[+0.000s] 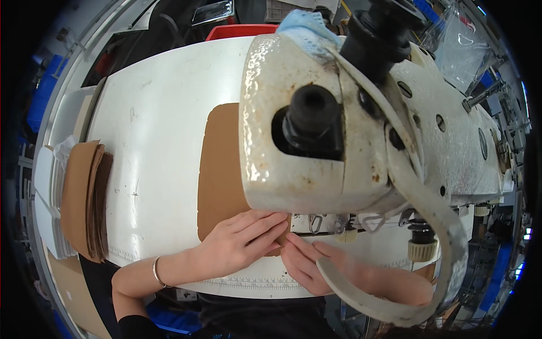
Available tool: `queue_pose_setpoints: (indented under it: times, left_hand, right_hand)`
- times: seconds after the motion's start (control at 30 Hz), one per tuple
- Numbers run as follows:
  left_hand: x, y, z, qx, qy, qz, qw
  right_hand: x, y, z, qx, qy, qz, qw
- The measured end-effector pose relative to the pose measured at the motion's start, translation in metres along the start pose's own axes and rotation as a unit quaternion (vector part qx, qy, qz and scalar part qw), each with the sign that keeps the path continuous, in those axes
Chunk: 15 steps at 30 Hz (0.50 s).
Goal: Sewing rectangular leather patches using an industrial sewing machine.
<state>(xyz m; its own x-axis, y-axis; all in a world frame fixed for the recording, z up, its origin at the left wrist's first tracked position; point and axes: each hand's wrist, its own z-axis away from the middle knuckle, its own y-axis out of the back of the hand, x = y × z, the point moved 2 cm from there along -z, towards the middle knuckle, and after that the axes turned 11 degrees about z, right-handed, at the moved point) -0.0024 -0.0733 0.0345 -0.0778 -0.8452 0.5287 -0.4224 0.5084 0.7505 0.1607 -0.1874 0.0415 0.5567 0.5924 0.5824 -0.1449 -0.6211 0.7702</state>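
Note:
A brown sheet [220, 158] lies on the white machine bed [149, 141], partly hidden under a worn cream sewing machine head [293, 181]. My left hand [243, 240], a bangle on its wrist, has its bent fingers together over the sheet's near right part, gripping it just below the head. My right hand [307, 265] holds the sheet's near right corner with its fingertips, partly behind a curved pale strap [358, 305] hanging from the machine.
Stacked brown pieces [82, 200] and white pieces [48, 198] stand at the left. A red bin [231, 31] is behind the bed, a light blue cloth [305, 25] on the head, clear plastic [457, 48] at upper right. Black knobbed fittings [422, 243] hang at right.

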Motion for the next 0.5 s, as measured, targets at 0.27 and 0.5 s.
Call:
queue_pose_setpoints:
  times: [0.27,0.5]
  left_hand:
    - [-0.038,0.010,-0.022,0.015,0.004,0.005,1.000]
    - [-0.037,0.006,-0.006,-0.006,-0.012,0.032,0.999]
  right_hand:
    - [0.034,-0.022,-0.001,-0.053,-0.049,0.012,0.997]
    - [0.028,-0.023,-0.002,-0.140,-0.199,-0.042,0.969]
